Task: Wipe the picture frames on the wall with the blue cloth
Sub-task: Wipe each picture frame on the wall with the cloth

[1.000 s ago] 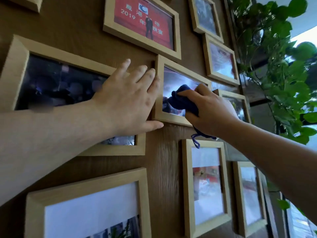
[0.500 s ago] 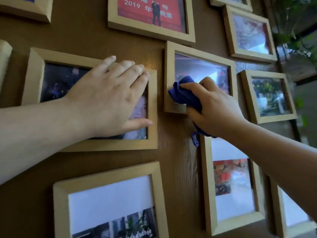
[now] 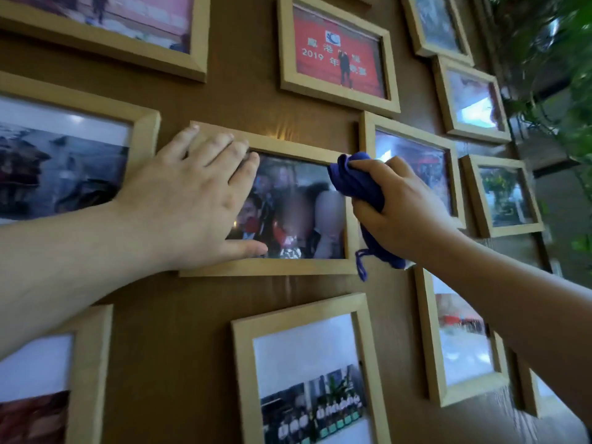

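A brown wooden wall (image 3: 243, 91) carries several light wooden picture frames. My left hand (image 3: 189, 200) lies flat, fingers spread, on the left part of the middle frame (image 3: 272, 269), covering its left side. My right hand (image 3: 400, 206) is closed around a bunched blue cloth (image 3: 355, 184). The cloth presses against that same frame's right edge and upper right corner of the glass. A thread of the cloth dangles below my hand. Just to the right hangs a smaller frame (image 3: 413, 136), partly hidden behind my right hand.
A frame with a red photo (image 3: 339, 52) hangs above. Two tall frames (image 3: 307, 373) (image 3: 461, 344) hang below. More frames fill the left side (image 3: 64, 161) and right side (image 3: 503, 193). Green plant leaves (image 3: 557, 59) stand at the far right.
The view has shifted left along the wall. My right hand with the cloth moved from the smaller frame's lower left corner to the middle frame's right edge. My left hand stays on the middle frame.
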{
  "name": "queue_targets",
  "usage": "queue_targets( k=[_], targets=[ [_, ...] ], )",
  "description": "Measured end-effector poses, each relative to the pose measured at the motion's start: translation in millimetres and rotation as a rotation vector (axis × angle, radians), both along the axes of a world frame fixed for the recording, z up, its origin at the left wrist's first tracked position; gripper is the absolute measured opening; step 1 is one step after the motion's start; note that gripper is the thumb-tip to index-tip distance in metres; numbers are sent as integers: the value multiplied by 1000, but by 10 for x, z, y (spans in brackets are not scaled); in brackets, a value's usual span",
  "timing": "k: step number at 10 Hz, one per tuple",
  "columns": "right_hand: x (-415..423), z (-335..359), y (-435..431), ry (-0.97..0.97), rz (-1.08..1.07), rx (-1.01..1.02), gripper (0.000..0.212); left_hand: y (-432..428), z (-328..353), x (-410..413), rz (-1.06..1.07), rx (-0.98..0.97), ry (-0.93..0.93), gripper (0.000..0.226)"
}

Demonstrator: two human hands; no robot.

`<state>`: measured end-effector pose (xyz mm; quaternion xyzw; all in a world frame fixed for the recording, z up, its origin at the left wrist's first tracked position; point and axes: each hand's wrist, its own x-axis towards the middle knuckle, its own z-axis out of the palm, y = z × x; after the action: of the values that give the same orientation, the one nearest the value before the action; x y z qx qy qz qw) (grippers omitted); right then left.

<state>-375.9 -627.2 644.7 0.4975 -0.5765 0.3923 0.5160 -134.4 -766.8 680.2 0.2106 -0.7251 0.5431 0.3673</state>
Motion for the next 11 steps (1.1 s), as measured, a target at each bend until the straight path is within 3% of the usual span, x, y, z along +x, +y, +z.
queue_targets(
  k=[2, 4, 6, 10, 11],
  targets=[
    [624, 47, -294, -95, 43, -18, 52, 7, -64, 372, 40, 20, -12, 119],
    [973, 106, -435, 52, -171, 54, 51, -107, -141, 397, -38, 63, -11, 114],
    [1120, 268, -526, -47, -169, 56, 50, -191, -212, 403, -94, 80, 55, 112],
    [1144, 296, -770, 150, -228, 124, 55, -180, -254, 339, -97, 160, 129, 116],
    [901, 319, -663, 123, -300, 143, 56, -162, -238, 334, -71, 168, 116, 117]
  ],
)
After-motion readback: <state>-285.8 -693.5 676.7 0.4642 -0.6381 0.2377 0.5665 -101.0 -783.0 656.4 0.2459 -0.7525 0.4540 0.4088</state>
